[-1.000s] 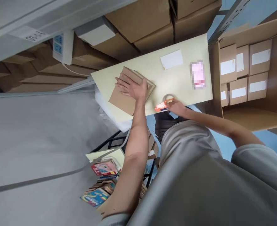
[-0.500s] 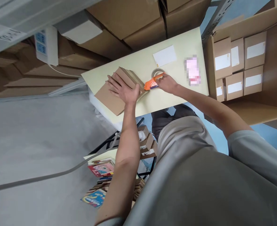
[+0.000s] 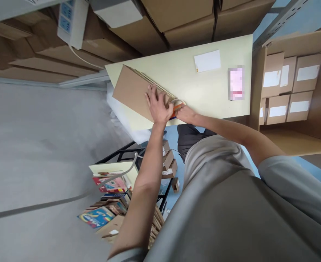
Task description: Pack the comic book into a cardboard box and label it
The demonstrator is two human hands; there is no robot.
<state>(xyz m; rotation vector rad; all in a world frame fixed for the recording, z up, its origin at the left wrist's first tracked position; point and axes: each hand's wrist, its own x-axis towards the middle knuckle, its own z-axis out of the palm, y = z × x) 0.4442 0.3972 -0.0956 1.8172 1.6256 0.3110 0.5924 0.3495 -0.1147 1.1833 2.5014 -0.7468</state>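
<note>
A brown cardboard box lies slanted on the pale table, its broad flap facing up. Spread over the box's near right end is my left hand, fingers apart and pressing on the cardboard. Close beside it, my right hand is wrapped round an orange tape dispenser with a roll of tape on it. The dispenser sits against the right end of the box, and my left thumb partly hides it.
A white label sheet and a blurred pink item lie on the table. At right stands an open carton holding several labelled boxes. Stacked cartons and a power strip line the back. Books sit low at left.
The box's flap now lies down over its top. My left hand has moved to the box's right end, and my right hand has brought the tape dispenser against that end.
</note>
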